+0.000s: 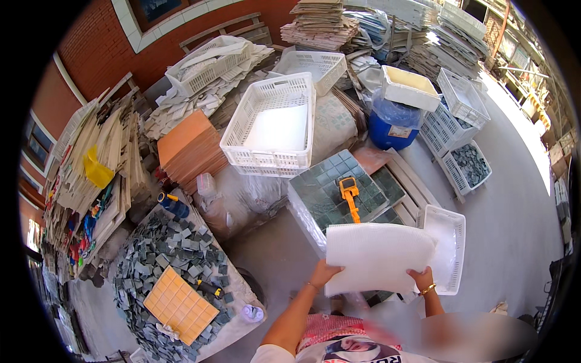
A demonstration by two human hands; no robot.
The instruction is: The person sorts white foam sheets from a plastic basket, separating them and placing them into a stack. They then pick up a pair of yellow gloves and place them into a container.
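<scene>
My left hand [326, 274] grips the left edge of a white, finely textured sheet [381, 257], and my right hand [421, 279] pinches its lower right side. The sheet looks like mesh, is slightly curved and hangs in front of my body. Whether it is one layer or several I cannot tell. Just beyond it is a stack of green square-tile panels [330, 172], partly covered by the sheet. An orange-handled tool [350, 195] lies on that stack. To the right of the sheet is a white plastic crate [452, 251], partly hidden by it.
At left, a table [245, 296] bears loose green tiles [175, 242], a yellow grid tray [181, 304] and a blue bottle [173, 206]. Farther off are a white crate [266, 154], orange boards [189, 145], a blue barrel [390, 124] and a crate of tile pieces [467, 164].
</scene>
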